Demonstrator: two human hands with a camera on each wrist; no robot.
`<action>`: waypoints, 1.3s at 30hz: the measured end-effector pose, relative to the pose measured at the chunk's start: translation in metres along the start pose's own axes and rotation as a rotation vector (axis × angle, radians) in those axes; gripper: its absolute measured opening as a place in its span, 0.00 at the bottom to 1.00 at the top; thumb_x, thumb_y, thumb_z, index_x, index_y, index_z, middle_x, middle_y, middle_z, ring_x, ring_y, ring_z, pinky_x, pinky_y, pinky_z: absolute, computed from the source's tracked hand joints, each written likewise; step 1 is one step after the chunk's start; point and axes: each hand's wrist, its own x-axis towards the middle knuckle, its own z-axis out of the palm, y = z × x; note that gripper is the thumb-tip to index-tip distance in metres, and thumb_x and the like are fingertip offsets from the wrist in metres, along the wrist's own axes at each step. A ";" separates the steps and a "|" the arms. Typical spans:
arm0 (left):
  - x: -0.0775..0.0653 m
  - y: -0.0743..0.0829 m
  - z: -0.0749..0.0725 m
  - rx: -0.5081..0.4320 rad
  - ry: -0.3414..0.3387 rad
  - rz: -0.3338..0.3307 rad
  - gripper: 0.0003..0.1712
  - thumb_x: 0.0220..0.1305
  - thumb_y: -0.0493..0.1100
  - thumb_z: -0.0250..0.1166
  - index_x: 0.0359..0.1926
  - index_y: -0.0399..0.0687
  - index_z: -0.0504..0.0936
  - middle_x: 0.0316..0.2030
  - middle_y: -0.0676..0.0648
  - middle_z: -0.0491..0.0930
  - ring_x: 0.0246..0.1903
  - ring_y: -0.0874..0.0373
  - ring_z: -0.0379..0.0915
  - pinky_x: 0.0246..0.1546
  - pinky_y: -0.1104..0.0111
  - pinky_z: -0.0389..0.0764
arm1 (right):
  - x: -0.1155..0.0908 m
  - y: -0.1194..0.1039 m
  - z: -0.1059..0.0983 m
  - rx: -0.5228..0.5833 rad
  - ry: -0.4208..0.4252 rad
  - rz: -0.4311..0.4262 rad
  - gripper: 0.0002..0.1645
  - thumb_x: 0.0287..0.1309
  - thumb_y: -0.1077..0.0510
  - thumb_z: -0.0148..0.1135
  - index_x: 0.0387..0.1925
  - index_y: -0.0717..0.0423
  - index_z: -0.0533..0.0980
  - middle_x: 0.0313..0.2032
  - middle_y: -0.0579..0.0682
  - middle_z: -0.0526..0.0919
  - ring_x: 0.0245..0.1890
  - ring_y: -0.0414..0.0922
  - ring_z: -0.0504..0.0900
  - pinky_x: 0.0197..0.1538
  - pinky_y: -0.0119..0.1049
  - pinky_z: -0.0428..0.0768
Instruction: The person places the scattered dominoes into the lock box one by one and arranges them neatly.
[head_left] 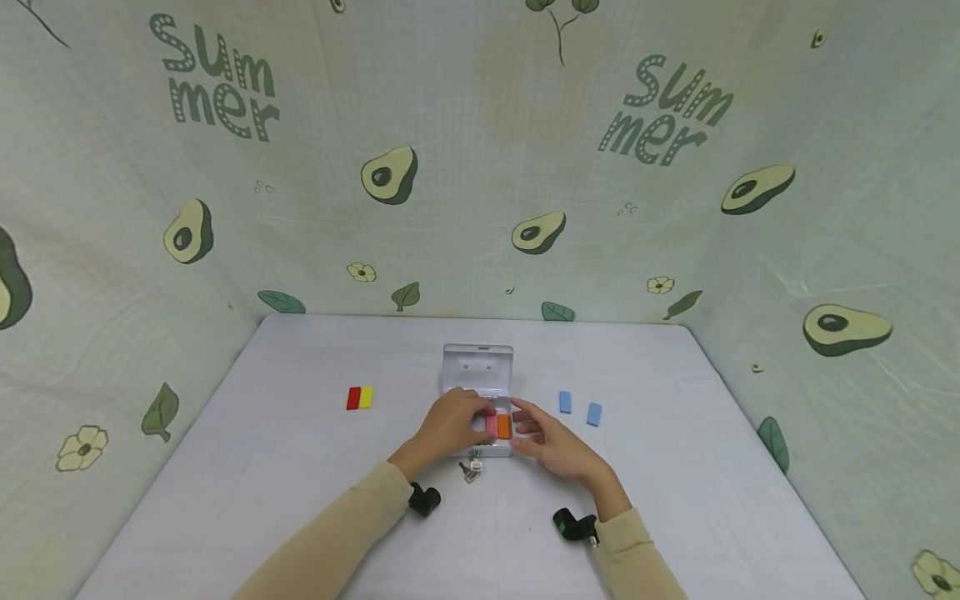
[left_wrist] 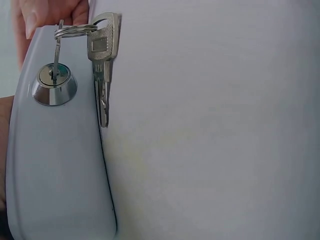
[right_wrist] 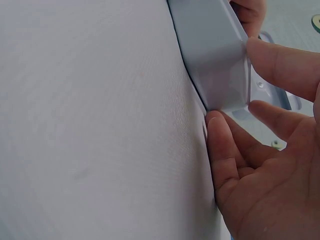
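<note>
Most likely light and stiff: take pink block (head_left: 492,426) by its ends, as pinched in left hand (head_left: 450,420), with box (head_left: 497,452) against relaxed right hand (head_left: 553,444).

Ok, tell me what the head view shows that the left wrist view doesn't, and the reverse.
Only the head view: the red block, yellow block, two blue blocks, the pink block and orange block in the box, and its raised lid.
Only the left wrist view, clearly: the round lock with a key in it.
Both: the box, keys and white table.
</note>
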 end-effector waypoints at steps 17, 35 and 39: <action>0.000 0.003 0.001 0.021 -0.028 -0.042 0.21 0.61 0.55 0.81 0.52 0.57 0.90 0.46 0.55 0.88 0.42 0.58 0.74 0.46 0.65 0.79 | 0.001 -0.001 0.000 -0.016 0.001 0.003 0.44 0.74 0.50 0.66 0.83 0.51 0.58 0.73 0.59 0.72 0.69 0.59 0.75 0.72 0.60 0.72; 0.001 0.004 0.003 0.045 -0.024 -0.031 0.20 0.60 0.56 0.81 0.51 0.59 0.89 0.46 0.56 0.87 0.43 0.58 0.74 0.46 0.64 0.79 | -0.001 -0.001 -0.001 0.002 0.006 0.001 0.44 0.74 0.51 0.66 0.83 0.50 0.58 0.74 0.60 0.71 0.69 0.60 0.74 0.71 0.61 0.71; 0.000 0.004 0.003 0.047 -0.028 -0.037 0.21 0.60 0.57 0.81 0.52 0.59 0.89 0.47 0.56 0.87 0.43 0.58 0.73 0.46 0.65 0.79 | -0.001 -0.001 -0.001 -0.004 0.002 -0.003 0.44 0.74 0.51 0.66 0.83 0.51 0.58 0.74 0.60 0.71 0.69 0.60 0.74 0.71 0.61 0.71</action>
